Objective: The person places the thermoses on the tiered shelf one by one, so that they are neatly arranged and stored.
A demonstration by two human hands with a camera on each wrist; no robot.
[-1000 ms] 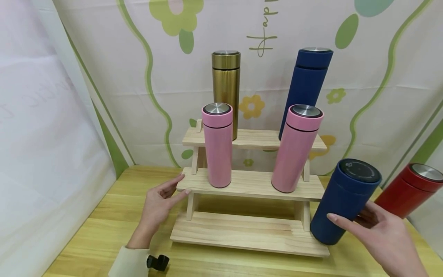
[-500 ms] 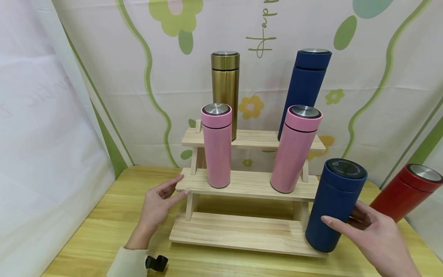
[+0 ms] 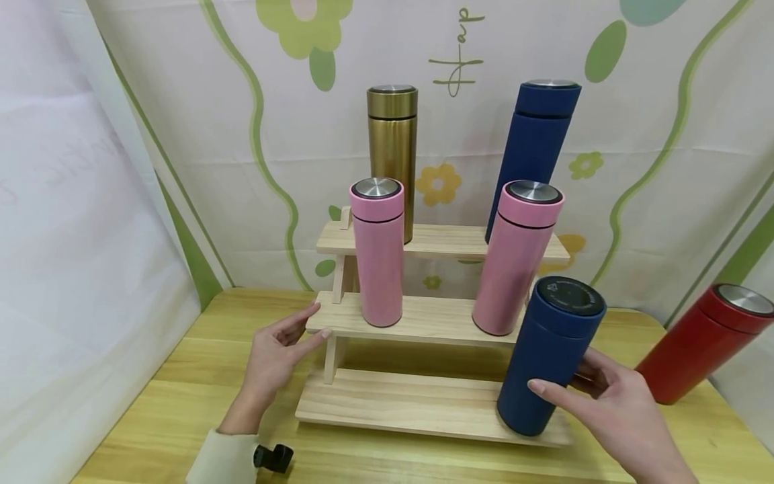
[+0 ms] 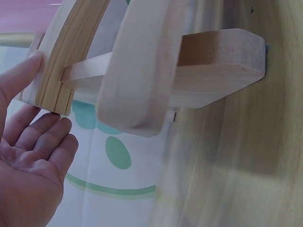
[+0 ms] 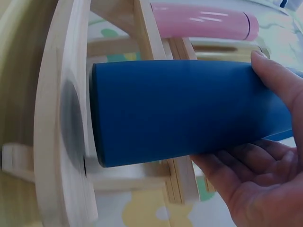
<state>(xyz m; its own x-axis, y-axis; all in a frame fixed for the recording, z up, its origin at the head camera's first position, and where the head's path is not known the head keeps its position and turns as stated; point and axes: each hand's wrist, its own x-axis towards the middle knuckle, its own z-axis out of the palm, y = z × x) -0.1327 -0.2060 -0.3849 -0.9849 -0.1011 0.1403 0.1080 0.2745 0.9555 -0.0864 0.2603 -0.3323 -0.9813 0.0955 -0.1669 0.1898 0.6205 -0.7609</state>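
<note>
My right hand [image 3: 623,410] grips a dark blue thermos [image 3: 544,363] round its side, thumb in front and fingers behind. The thermos leans slightly over the right end of the stand's bottom shelf [image 3: 411,407]. In the right wrist view, a narrow gap and a shadow lie between the base of the blue thermos [image 5: 180,109] and the board. At the left end of the middle shelf [image 3: 435,319], my left hand [image 3: 272,359] holds the wood between thumb and fingers. The left wrist view shows its thumb on one edge and its fingertips against the other side.
Two pink thermoses [image 3: 377,262] [image 3: 520,262] stand on the middle shelf. On the top shelf [image 3: 447,240] are a gold thermos [image 3: 392,148] and another blue thermos [image 3: 535,154]. A red thermos [image 3: 704,343] stands on the table [image 3: 181,403] at the right. A patterned cloth [image 3: 496,40] hangs behind.
My right hand has carried the blue thermos leftward, from beside the stand's right end to over the bottom shelf. My left hand stays at the middle shelf's end.
</note>
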